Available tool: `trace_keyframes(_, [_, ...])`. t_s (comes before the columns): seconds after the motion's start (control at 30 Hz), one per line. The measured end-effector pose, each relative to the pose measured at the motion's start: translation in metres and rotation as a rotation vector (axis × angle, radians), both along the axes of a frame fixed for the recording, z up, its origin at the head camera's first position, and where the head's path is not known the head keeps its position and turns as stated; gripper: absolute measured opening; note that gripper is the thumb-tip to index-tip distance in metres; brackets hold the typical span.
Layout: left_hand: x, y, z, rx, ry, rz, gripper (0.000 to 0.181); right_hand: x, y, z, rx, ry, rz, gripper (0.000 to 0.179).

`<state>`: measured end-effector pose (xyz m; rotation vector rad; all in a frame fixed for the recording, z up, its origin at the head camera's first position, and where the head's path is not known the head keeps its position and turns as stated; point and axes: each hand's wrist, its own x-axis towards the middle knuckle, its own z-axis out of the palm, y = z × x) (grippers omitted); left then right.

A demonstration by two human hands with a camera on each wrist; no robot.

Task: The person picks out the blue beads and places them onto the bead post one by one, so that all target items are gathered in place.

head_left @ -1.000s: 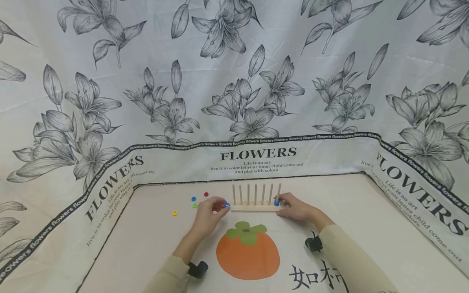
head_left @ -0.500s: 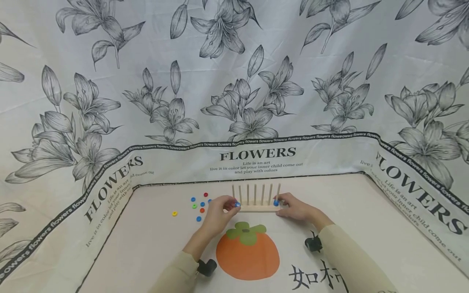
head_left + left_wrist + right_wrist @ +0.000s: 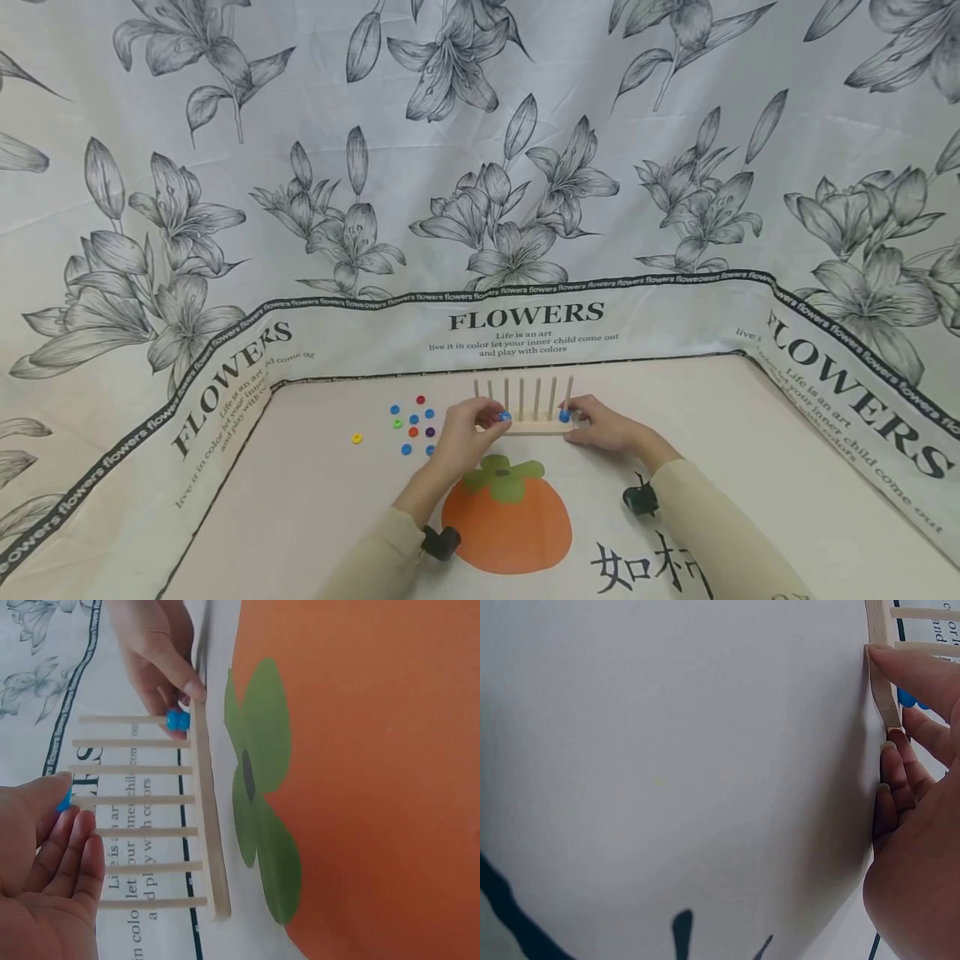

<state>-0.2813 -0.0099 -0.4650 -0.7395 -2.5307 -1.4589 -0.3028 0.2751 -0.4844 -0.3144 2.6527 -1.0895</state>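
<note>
My left hand (image 3: 471,433) pinches a blue bead (image 3: 506,417) near the pegs (image 3: 522,398) | my right hand (image 3: 606,427) grips the rack (image 3: 536,428) at three o'clock (to steady it, I'd judge) | loose beads (image 3: 413,432) lie towards nine o'clock, seemingly for easy reach.

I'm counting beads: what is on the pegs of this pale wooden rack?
On the pale wooden rack, two round blue beads sit low on the rightmost peg; the other six pegs look bare where visible. The right hand hides part of what lies behind those beads.
</note>
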Motion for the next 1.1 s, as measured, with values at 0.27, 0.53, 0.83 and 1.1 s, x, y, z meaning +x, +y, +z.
trace_keyframes(0.27, [-0.005, 0.013, 0.002, -0.001, 0.011, -0.018, 0.014, -0.002, -0.001, -0.002, 0.007, -0.001, -0.012, 0.057])
trace_keyframes(0.53, [-0.008, 0.025, 0.006, 0.005, 0.049, -0.019, 0.014, -0.002, 0.000, -0.001, 0.020, 0.004, -0.003, 0.056])
trace_keyframes(0.83, [-0.011, 0.039, 0.009, 0.021, 0.021, -0.028, 0.017, 0.000, 0.002, 0.000, 0.025, 0.020, 0.028, 0.059])
trace_keyframes(1.1, [-0.013, 0.054, 0.012, 0.056, 0.006, -0.025, 0.017, -0.002, 0.002, -0.003, 0.030, 0.010, 0.011, 0.060])
